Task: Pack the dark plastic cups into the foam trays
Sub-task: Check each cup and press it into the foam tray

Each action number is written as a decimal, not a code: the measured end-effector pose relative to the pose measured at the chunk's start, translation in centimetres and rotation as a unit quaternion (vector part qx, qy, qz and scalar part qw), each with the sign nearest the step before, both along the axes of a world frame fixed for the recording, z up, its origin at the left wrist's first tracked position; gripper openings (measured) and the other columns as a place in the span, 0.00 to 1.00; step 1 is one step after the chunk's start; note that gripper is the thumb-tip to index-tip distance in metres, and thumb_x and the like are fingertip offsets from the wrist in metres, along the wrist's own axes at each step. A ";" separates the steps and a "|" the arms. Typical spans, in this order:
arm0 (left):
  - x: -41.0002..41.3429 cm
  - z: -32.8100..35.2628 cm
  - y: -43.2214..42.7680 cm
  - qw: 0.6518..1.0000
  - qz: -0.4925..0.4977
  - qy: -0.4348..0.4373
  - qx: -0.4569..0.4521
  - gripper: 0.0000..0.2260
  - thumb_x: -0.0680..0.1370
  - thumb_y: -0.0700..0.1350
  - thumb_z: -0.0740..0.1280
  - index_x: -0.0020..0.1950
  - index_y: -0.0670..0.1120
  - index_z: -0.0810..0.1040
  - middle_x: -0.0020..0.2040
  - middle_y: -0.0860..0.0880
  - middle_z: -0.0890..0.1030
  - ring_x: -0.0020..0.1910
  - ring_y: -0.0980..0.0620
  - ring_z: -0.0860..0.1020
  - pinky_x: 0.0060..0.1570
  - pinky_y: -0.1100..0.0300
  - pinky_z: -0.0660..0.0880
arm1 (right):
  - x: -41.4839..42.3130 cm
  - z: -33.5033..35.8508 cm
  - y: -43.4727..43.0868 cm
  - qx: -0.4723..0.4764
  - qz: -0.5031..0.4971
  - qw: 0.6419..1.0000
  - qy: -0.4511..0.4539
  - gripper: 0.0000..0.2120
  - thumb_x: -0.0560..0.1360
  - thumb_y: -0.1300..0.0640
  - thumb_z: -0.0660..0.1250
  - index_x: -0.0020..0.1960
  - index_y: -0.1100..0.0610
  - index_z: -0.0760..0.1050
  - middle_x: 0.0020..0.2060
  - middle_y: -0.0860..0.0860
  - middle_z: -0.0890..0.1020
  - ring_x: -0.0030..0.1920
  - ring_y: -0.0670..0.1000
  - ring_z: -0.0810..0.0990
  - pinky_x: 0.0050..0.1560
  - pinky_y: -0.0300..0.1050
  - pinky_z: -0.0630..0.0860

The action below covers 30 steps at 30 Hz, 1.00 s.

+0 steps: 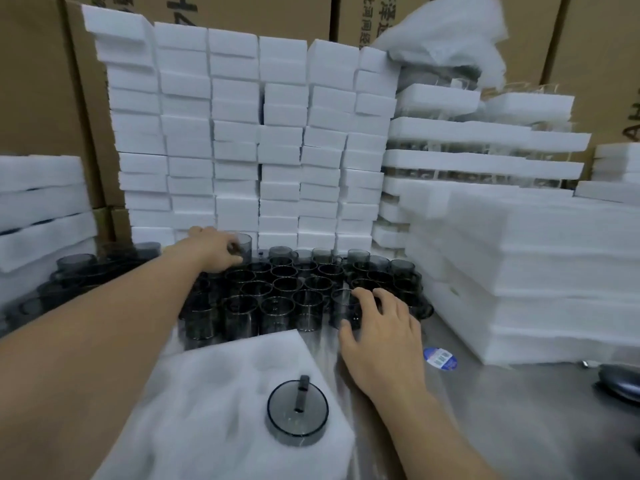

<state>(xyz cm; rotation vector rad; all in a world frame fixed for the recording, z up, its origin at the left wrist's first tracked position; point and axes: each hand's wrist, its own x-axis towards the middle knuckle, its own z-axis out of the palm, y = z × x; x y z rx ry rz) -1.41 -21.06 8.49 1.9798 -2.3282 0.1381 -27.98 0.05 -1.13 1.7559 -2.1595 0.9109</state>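
Foam tray [214, 393] edge beside cups [287, 285]

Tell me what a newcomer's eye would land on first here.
The wall of stacked white foam blocks at the back dominates. Below it, a crowd of dark cups stands on the table, the left hand gripping one at the rear, the right hand resting on the front row. One cup sits in the near foam tray.

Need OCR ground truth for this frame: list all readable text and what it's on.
Nothing reads with confidence.
Brown cardboard boxes behind the white foam block stacks: printed Chinese characters, cropped and blurred.
Brown cardboard box at right edge: large letters, cut off.
Round blue sticker on the metal table: print too small.
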 end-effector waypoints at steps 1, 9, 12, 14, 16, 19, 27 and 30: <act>-0.2 -0.5 -0.3 1.000 0.001 -0.001 -0.009 0.20 0.85 0.61 0.64 0.76 0.57 0.75 0.74 0.41 0.75 0.75 0.36 0.69 0.74 0.40 0.68 | 0.1 0.0 0.0 0.001 0.002 1.000 0.001 0.27 0.83 0.42 0.59 0.80 0.42 0.62 0.79 0.47 0.65 0.80 0.51 0.60 0.77 0.50 0.56; -1.5 1.4 9.2 0.952 -0.103 0.274 -0.093 0.06 0.86 0.51 0.67 0.56 0.53 0.83 0.58 0.47 0.84 0.55 0.44 0.80 0.48 0.55 0.71 | 1.0 1.0 0.6 -0.047 0.006 0.998 -0.044 0.21 0.81 0.47 0.64 0.74 0.47 0.72 0.74 0.49 0.72 0.76 0.53 0.66 0.74 0.53 0.61; -1.1 1.4 17.0 0.885 -0.143 0.400 -0.188 0.02 0.82 0.58 0.71 0.51 0.63 0.80 0.53 0.55 0.80 0.45 0.53 0.80 0.41 0.60 0.71 | 2.0 1.5 1.4 -0.110 -0.003 0.992 -0.065 0.16 0.80 0.50 0.68 0.67 0.50 0.78 0.66 0.50 0.79 0.69 0.56 0.73 0.68 0.55 0.67; -1.7 -0.1 21.5 0.818 -0.160 0.504 -0.228 0.12 0.77 0.64 0.73 0.57 0.69 0.76 0.54 0.62 0.77 0.45 0.57 0.81 0.44 0.61 0.74 | 1.6 2.5 1.3 -0.132 0.006 0.989 -0.064 0.15 0.81 0.51 0.68 0.66 0.51 0.79 0.65 0.50 0.80 0.68 0.56 0.74 0.67 0.56 0.67; -1.6 -1.6 25.3 0.759 -0.158 0.575 -0.262 0.25 0.73 0.62 0.79 0.66 0.70 0.72 0.54 0.63 0.77 0.51 0.56 0.83 0.50 0.59 0.78 | 1.7 3.3 1.6 -0.139 0.017 0.987 -0.080 0.14 0.81 0.51 0.67 0.66 0.52 0.79 0.64 0.51 0.81 0.67 0.57 0.75 0.67 0.57 0.67; -0.9 -2.6 27.7 0.748 -0.155 0.550 -0.339 0.30 0.71 0.57 0.82 0.71 0.59 0.76 0.57 0.58 0.76 0.59 0.58 0.80 0.58 0.61 0.78 | 3.5 5.0 2.8 -0.203 0.047 0.974 -0.092 0.10 0.82 0.53 0.67 0.61 0.53 0.81 0.59 0.51 0.82 0.62 0.56 0.77 0.65 0.58 0.70; -1.8 -3.3 27.4 0.713 -0.296 0.492 -0.403 0.25 0.74 0.55 0.80 0.65 0.55 0.72 0.59 0.55 0.74 0.53 0.54 0.79 0.52 0.66 0.75 | 7.5 9.6 7.2 -0.430 0.252 0.859 -0.117 0.09 0.84 0.58 0.61 0.57 0.58 0.80 0.52 0.46 0.80 0.55 0.48 0.78 0.58 0.46 0.74; -1.7 -3.2 26.8 0.682 -0.287 0.576 -0.348 0.26 0.76 0.63 0.76 0.66 0.59 0.67 0.59 0.58 0.76 0.52 0.48 0.80 0.53 0.50 0.80 | 9.5 9.0 8.6 -0.423 0.324 0.845 -0.031 0.14 0.83 0.55 0.61 0.61 0.61 0.79 0.55 0.48 0.81 0.56 0.50 0.78 0.59 0.44 0.72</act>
